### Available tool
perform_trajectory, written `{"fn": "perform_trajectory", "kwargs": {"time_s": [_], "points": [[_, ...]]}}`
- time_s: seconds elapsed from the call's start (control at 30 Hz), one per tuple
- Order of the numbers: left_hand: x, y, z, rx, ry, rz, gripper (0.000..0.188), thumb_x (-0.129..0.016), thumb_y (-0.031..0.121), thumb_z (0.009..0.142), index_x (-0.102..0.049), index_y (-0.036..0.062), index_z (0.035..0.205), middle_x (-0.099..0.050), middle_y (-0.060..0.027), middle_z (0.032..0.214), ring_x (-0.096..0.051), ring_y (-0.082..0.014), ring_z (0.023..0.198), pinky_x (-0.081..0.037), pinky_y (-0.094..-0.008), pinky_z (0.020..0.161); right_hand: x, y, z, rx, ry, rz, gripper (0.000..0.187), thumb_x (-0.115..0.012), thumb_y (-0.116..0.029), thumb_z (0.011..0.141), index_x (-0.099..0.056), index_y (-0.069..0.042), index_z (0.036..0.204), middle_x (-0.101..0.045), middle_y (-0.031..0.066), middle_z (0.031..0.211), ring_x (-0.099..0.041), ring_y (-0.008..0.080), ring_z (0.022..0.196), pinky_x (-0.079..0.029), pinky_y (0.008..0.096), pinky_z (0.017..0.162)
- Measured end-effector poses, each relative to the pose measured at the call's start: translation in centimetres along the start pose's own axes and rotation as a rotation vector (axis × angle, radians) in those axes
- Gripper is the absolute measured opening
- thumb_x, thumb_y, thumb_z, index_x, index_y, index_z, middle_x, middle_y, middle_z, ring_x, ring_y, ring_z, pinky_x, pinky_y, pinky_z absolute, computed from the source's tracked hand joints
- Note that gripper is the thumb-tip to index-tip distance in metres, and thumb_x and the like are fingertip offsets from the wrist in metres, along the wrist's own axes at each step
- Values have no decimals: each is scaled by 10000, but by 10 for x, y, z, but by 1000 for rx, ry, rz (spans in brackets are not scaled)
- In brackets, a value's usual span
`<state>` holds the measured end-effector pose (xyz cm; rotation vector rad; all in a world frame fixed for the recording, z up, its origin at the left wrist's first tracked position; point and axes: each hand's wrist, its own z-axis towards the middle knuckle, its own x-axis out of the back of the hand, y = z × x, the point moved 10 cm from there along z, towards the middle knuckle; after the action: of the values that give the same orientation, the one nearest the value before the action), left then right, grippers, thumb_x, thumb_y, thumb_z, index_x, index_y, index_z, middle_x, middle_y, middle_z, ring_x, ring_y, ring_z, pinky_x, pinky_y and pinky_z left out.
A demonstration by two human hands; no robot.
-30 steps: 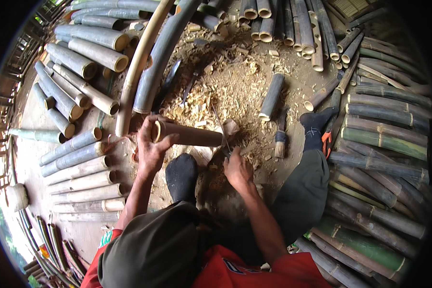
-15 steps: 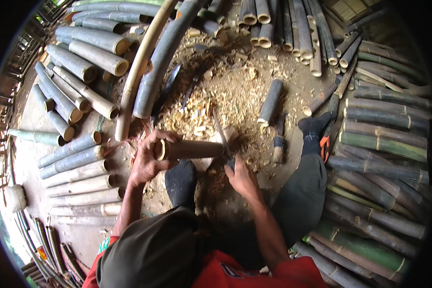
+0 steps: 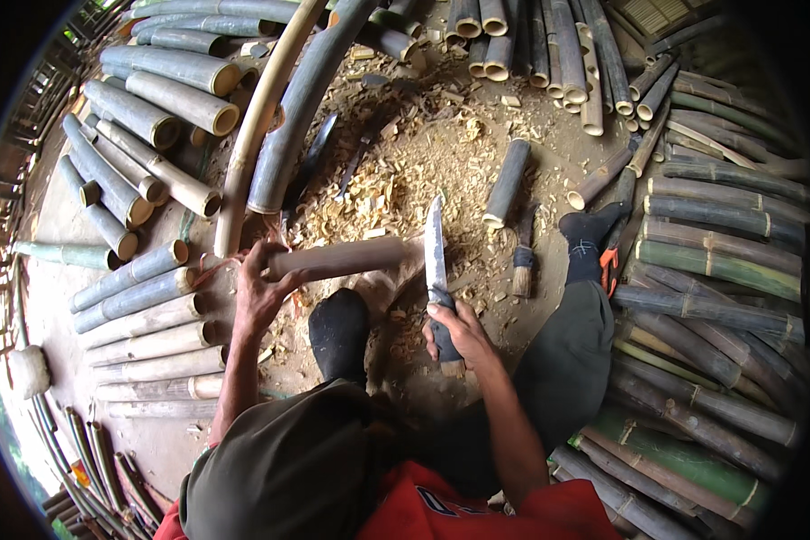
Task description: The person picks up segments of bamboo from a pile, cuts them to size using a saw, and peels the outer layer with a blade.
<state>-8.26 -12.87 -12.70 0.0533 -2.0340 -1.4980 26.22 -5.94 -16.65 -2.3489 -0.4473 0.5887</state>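
My left hand is closed round the left end of a short brown bamboo piece, which lies nearly level, its right end slightly raised and blurred by motion. In my right hand is the dark wrapped handle of a knife. Its long blade points away from me, just right of the bamboo's end and apart from it. Under that right end, a pale block is partly hidden and smeared.
Wood shavings cover the ground ahead. A short dark bamboo piece and a brush-like tool lie right. Two long poles slant at left. Cut bamboo lines the left, more bamboo the right. My dark-socked foot is near.
The knife has come off the bamboo's right end and swung upright, slightly right. My left hand has shifted left with the bamboo, whose open left end has turned out of sight.
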Motion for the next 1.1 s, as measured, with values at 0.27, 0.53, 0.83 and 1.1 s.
{"fn": "perform_trajectory", "kwargs": {"time_s": [0.27, 0.53, 0.83, 1.1], "points": [[-58, -2, 7, -62, -144, 643, 791, -890, 284, 732, -559, 70, 1418, -565, -210, 1348, -544, -401, 1286, -442, -510, 1124, -24, -11, -18, -29, -231, 303, 233, -676, -270, 988, -558, -73, 1021, -610, 74, 749, -601, 179, 537, -520, 340, 502], [-70, -3, 28, 293, -192, -232, 637, -780, 226, 759, -601, -42, 1309, -674, -179, 1171, -657, -292, 1066, -538, -434, 947, 7, 6, 0, 154, 56, -31, 344, -690, -92, 958, -487, -62, 1234, -605, 59, 772, -605, 155, 559, -520, 313, 510], [-83, 29, 31, 225, -49, -1085, 550, -838, 274, 907, -540, 57, 1316, -618, -118, 1235, -616, -304, 1189, -530, -581, 1036, 12, 12, 6, 210, 194, -146, 536, -671, -86, 989, -365, -25, 1424, -599, 58, 817, -579, 148, 571, -518, 312, 521], [-76, -3, 24, 323, 246, -1128, 417, -843, 191, 877, -614, 87, 1209, -689, -52, 1056, -681, -191, 976, -582, -413, 861, 10, -13, -12, 516, 393, -882, 581, -647, -287, 1037, -423, 4, 1488, -700, 254, 973, -715, 383, 778, -564, 476, 689]]}}
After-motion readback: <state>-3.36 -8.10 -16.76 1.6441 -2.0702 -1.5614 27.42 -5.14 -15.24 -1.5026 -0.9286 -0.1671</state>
